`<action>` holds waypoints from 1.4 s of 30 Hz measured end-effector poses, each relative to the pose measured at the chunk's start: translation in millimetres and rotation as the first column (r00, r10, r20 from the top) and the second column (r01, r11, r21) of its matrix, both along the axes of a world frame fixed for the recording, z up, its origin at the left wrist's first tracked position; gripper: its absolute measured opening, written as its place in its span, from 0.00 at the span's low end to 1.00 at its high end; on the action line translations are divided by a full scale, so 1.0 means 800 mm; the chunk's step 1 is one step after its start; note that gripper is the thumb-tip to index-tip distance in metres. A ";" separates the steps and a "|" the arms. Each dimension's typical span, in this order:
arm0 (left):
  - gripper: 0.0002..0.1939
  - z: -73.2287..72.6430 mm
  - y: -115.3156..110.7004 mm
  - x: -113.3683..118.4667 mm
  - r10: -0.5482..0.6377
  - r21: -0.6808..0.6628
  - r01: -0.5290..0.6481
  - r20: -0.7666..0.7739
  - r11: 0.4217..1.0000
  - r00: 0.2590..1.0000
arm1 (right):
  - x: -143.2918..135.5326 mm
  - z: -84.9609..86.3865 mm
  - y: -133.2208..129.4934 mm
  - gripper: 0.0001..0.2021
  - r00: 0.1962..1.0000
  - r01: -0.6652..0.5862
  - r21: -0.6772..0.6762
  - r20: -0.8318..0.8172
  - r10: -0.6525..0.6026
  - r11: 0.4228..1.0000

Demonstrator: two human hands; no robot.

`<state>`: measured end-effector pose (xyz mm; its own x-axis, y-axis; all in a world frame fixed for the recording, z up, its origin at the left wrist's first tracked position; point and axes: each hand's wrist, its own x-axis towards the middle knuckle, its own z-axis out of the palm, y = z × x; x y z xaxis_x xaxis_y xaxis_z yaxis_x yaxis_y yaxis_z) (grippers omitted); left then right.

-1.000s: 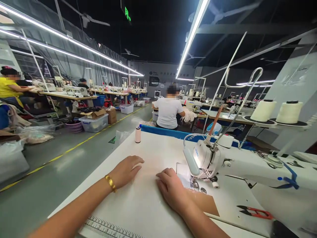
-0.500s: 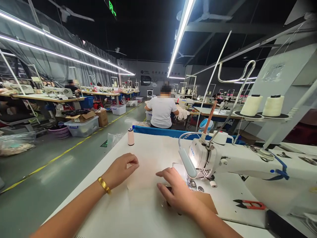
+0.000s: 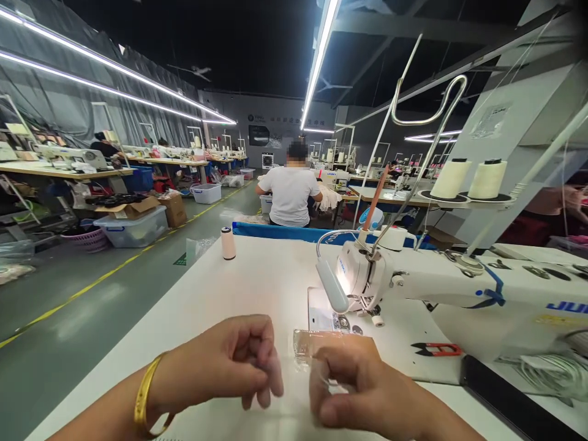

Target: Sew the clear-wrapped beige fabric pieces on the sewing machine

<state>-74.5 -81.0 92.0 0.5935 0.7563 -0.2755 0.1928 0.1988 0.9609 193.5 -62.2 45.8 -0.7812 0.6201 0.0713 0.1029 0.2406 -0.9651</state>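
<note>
My left hand (image 3: 239,361), a gold bangle (image 3: 144,395) at its wrist, hovers above the white sewing table (image 3: 197,306). Its fingers are loosely bent and apart, with nothing visible in them. Opposite it, my right hand (image 3: 349,392) has its forefinger curled towards the thumb. Those fingertips are smeared, so whether they pinch anything is unclear. Just behind the right hand lies a flat brown piece (image 3: 362,344) with clear shiny tape (image 3: 302,344) at its left end. The sewing machine head (image 3: 362,269) stands beyond, its lamp (image 3: 331,286) lit over the needle area.
A pale pink thread spool (image 3: 228,244) stands at the table's far left. Red-handled thread snips (image 3: 438,349) and a black bar (image 3: 509,398) lie at right. Two cream thread cones (image 3: 451,179) sit on a stand. Ahead, a person in a white shirt (image 3: 289,196) sits with their back to me.
Both hands have come nearer to me and lower in view. The left fingers have loosened from a pinch; the right fingers have curled in. The tape-covered brown piece is more exposed.
</note>
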 end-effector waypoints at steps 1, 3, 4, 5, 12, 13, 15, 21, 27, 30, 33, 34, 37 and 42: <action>0.22 -0.008 0.003 0.007 -0.077 -0.086 0.081 0.044 0.993 0.996 | 0.015 0.000 -0.006 0.26 0.999 -0.043 -0.170 -0.015 0.041 0.985; 0.31 -0.027 0.016 0.027 -0.185 -0.184 0.199 0.091 0.962 0.978 | 0.041 -0.005 -0.012 0.29 0.999 -0.025 -0.386 0.030 0.040 0.922; 0.35 -0.038 0.024 0.040 -0.213 -0.198 0.227 0.087 0.954 0.973 | 0.050 -0.009 -0.011 0.28 0.996 0.017 -0.434 0.090 0.024 0.901; 0.36 -0.049 0.034 0.054 -0.234 -0.183 0.241 0.059 0.953 0.970 | 0.058 -0.014 -0.008 0.26 0.989 0.061 -0.439 0.148 0.005 0.896; 0.17 -0.092 0.095 0.122 -0.172 0.249 0.263 -0.335 0.932 0.926 | 0.093 -0.040 0.034 0.11 0.878 0.422 -0.062 0.276 -0.391 0.904; 0.16 -0.092 0.098 0.123 -0.166 0.259 0.266 -0.351 0.929 0.921 | 0.095 -0.043 0.038 0.11 0.866 0.452 -0.050 0.264 -0.424 0.891; 0.16 -0.090 0.096 0.119 -0.174 0.291 0.307 -0.404 0.906 0.898 | 0.097 -0.051 0.042 0.11 0.841 0.507 -0.028 0.235 -0.487 0.862; 0.26 -0.102 0.047 0.102 -0.027 0.599 0.394 -0.527 0.697 0.850 | 0.096 -0.066 0.040 0.13 0.793 0.592 -0.038 0.203 -0.574 0.805; 0.13 -0.127 0.020 0.084 0.070 0.673 0.380 -0.540 0.634 0.839 | 0.097 -0.067 0.037 0.14 0.744 0.658 -0.054 0.200 -0.637 0.751; 0.15 -0.122 0.020 0.070 0.130 0.702 0.359 -0.540 0.615 0.832 | 0.095 -0.068 0.035 0.14 0.753 0.648 -0.046 0.189 -0.630 0.760; 0.13 -0.098 0.030 0.047 0.156 0.638 0.374 -0.617 0.673 0.771 | 0.093 -0.069 0.032 0.13 0.776 0.618 -0.029 0.183 -0.603 0.786; 0.11 -0.086 0.037 0.036 0.171 0.610 0.374 -0.650 0.699 0.741 | 0.093 -0.069 0.030 0.13 0.785 0.606 -0.024 0.180 -0.593 0.795; 0.06 -0.045 0.068 -0.001 0.269 0.572 0.353 -0.734 0.741 0.624 | 0.092 -0.070 0.028 0.14 0.806 0.571 0.036 0.163 -0.569 0.820; 0.09 -0.003 0.106 -0.030 0.503 0.654 0.302 -0.740 0.693 0.447 | 0.087 -0.072 0.024 0.14 0.873 0.458 0.099 0.139 -0.468 0.884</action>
